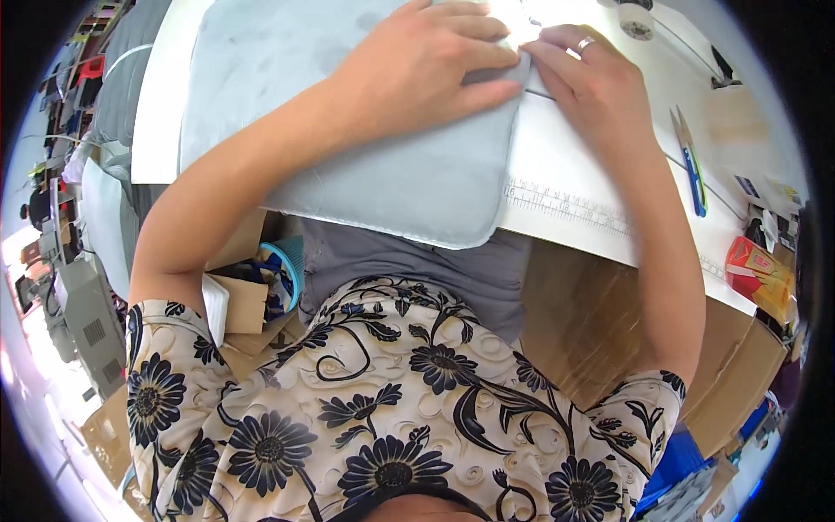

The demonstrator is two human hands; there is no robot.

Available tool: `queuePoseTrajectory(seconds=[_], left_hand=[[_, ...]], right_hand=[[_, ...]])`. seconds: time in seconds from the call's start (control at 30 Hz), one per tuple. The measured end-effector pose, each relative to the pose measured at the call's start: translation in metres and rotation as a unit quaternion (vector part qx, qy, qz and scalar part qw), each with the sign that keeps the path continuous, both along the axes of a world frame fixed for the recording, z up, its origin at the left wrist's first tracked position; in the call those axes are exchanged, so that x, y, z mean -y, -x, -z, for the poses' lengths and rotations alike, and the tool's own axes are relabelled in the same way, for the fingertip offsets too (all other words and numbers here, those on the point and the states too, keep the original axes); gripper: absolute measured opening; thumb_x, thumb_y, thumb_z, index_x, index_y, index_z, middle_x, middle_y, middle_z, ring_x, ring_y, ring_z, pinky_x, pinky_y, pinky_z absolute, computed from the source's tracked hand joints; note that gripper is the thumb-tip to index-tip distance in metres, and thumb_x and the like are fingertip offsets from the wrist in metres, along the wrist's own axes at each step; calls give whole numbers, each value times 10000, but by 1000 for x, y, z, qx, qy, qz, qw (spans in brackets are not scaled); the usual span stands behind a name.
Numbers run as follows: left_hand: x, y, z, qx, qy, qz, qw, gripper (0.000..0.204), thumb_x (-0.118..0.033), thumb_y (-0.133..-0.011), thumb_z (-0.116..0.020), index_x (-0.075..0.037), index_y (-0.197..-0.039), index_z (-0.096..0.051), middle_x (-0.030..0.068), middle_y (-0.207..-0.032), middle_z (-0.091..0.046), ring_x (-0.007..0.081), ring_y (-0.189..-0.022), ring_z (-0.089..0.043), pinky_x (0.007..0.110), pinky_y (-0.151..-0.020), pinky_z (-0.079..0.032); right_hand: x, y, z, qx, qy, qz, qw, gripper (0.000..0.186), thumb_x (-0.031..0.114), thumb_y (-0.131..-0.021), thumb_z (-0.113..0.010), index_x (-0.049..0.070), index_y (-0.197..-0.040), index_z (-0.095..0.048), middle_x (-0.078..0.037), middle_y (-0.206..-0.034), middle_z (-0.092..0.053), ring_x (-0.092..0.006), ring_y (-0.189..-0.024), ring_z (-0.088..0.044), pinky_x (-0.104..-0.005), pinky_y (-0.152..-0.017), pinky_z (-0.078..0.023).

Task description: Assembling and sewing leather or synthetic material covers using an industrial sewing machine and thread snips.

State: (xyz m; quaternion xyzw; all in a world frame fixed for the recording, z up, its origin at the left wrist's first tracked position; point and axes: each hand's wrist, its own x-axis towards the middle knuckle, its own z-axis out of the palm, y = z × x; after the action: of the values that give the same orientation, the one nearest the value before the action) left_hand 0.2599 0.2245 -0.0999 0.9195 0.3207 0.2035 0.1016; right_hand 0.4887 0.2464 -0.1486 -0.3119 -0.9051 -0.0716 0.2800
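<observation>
A pale blue-grey padded fabric piece [287, 113] with rounded corners lies on the white worktop [565, 155], its front part over my lap. My left hand [426, 65] rests on it with fingers apart and lying flat, near its upper right edge. My right hand [587, 83], a ring on one finger, has thumb and fingers pinched at that edge, beside my left fingertips. A bright metal part at the top, between my hands, is too washed out to make out.
Blue-handled scissors [692, 170] lie at the right, with a red packet [748, 274] at the front corner. A spool [635, 19] stands at the top. A printed ruler [565, 200] runs along the front edge. Cardboard [239, 304] and a blue basket [287, 274] sit below left.
</observation>
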Motion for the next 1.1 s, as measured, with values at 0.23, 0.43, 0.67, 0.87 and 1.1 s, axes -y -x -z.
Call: queuePoseTrajectory(seconds=[0.23, 0.43, 0.67, 0.87, 1.1], left_hand=[[6, -5, 27, -42, -65, -25, 997, 290, -262, -916, -613, -27, -1080, -659, 168, -1171, -619, 334, -1192, -566, 558, -989, -446], [-2, -11, 26, -19, -38, -43, 998, 292, -255, -913, -618, -13, -1068, -672, 170, -1177, -628, 340, -1184, -578, 557, -994, -440], [-30, -14, 25, -17, -47, -25, 998, 295, -250, -905, -634, -12, -1064, -706, 196, -1237, -636, 364, -1227, -562, 549, -1013, -425], [-35, -14, 35, -13, -47, -32, 998, 341, -260, -913, -631, 16, -1103, -696, 225, -1265, -621, 378, -1244, -547, 501, -1052, -405], [-17, -8, 20, -18, 6, -48, 999, 306, -212, -915, -636, 14, -1116, -682, 196, -1224, -651, 344, -1194, -593, 501, -1020, -444]], right_hand=[[17, -2, 5, 22, 27, 28, 999, 225, 75, -836, -678, 94, -1058, -709, -43, -1027, -654, -233, -926, -649, -360, -776, -542], [16, -6, 2, 38, 41, 54, 997, 257, 48, -820, -669, 80, -1072, -708, -56, -1021, -644, -243, -927, -636, -374, -786, -535], [5, -1, -6, -3, 46, 60, 997, 155, 82, -842, -653, 51, -982, -712, -108, -951, -648, -260, -888, -640, -369, -738, -530], [-18, 13, 40, -466, 6, -299, 833, 164, 69, -832, -678, 59, -989, -727, -110, -926, -651, -268, -817, -641, -360, -703, -539], [17, -3, -18, -38, 57, -27, 997, 144, 45, -816, -679, 73, -947, -733, -103, -883, -644, -263, -824, -629, -364, -719, -532]])
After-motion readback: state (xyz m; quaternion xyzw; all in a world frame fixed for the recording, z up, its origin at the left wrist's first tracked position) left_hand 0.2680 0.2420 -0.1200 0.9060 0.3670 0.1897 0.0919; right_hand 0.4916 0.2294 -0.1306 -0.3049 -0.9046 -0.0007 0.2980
